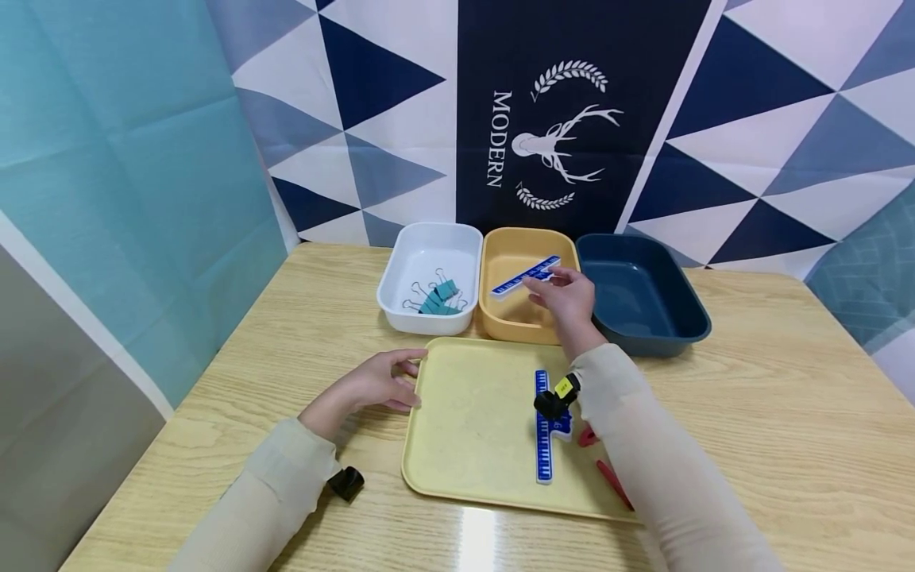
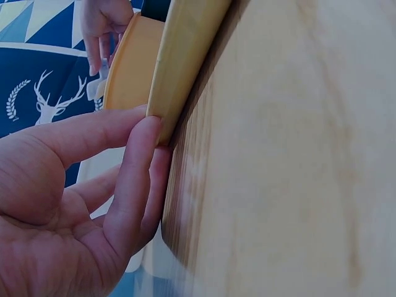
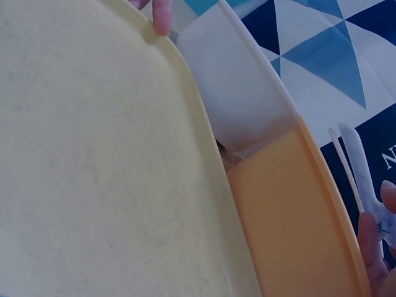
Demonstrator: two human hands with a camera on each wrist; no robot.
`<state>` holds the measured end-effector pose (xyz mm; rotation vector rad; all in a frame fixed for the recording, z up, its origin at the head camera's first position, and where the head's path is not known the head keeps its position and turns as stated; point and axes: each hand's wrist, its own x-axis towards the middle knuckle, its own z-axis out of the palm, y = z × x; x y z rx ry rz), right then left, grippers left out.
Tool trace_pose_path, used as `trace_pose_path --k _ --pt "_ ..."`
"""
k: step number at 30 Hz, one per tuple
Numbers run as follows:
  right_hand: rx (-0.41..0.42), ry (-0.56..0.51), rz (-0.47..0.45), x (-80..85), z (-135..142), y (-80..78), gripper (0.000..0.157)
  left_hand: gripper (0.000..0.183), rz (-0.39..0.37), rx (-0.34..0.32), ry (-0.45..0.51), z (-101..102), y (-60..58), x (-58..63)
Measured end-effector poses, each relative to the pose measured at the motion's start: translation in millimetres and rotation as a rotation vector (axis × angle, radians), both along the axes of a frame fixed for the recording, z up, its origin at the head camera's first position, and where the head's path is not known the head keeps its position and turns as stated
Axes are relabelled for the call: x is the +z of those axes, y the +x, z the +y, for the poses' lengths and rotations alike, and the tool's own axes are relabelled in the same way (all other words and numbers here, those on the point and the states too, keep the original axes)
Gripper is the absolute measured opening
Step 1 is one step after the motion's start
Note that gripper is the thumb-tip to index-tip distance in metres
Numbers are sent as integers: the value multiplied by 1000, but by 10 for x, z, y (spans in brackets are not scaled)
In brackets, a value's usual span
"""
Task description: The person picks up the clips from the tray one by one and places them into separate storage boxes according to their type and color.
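while the left hand (image 1: 382, 381) holds the rim of a yellow tray (image 1: 465, 429) on the worktop (image 1: 322, 318), the right hand (image 1: 569, 300) pinches a blue, ruler-edged clip (image 1: 515, 281) diagonally above the orange bin (image 1: 522, 330). success likely rests on lowering it inside the walls before letting go, with a soft release, clear of the white bin (image 1: 429, 324) of binder clips (image 1: 438, 302). a second blue clip (image 1: 544, 461) lies on the tray.

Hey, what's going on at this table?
A person's right hand holds a blue clip over the orange bin, while the left hand touches the yellow tray. A second blue clip lies on the tray, near red items partly hidden by the right sleeve. Teal binder clips sit in the white bin.
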<state>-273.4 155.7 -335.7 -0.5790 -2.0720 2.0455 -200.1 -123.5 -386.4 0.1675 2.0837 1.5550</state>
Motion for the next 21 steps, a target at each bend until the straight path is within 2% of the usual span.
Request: trace_pose_path --k 9,12,16,19,21 --pt "14 10 -30 24 44 -52 54 79 0 -4 -4 6 -8 11" --pt "59 -22 -45 34 56 -82 56 79 -3 -4 -7 8 1 24" --pt "132 -77 -122 41 98 -104 61 78 -6 0 -5 16 9 29" --pt "139 -76 -162 48 139 -99 60 78 -6 0 0 21 11 26" --pt "132 -69 -152 58 151 -92 57 78 -5 0 -1 22 11 26"
